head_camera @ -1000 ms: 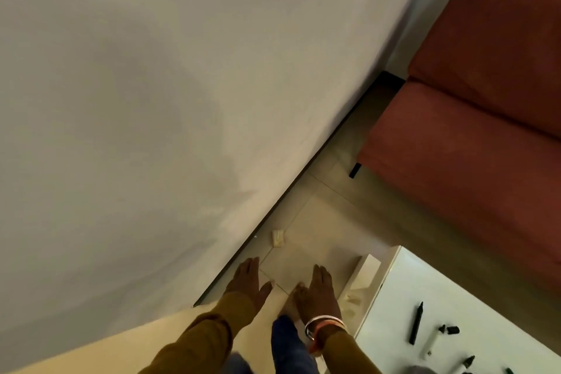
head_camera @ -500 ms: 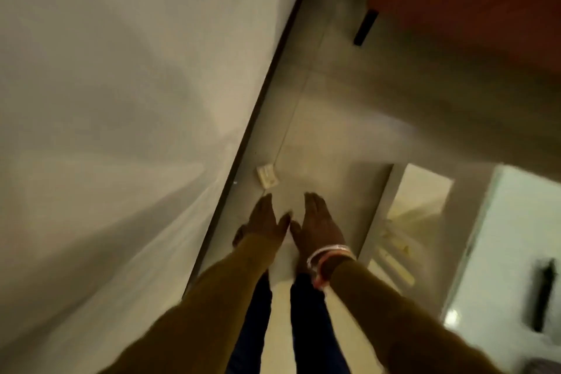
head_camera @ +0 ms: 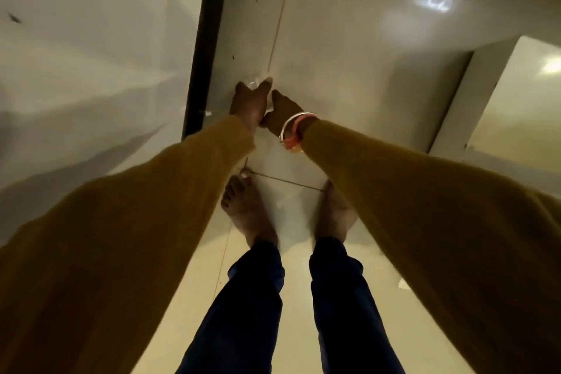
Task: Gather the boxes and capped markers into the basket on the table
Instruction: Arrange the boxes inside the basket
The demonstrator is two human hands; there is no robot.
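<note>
Your left hand (head_camera: 249,103) reaches the floor (head_camera: 349,70) beside the wall (head_camera: 91,39), fingers touching a small white box (head_camera: 257,82). Your right hand (head_camera: 287,111) is alongside. Whether either hand grips cannot be told.

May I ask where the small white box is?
Head view, left of centre: box on the floor beside the dark skirting board, between left hand and right hand.
</note>
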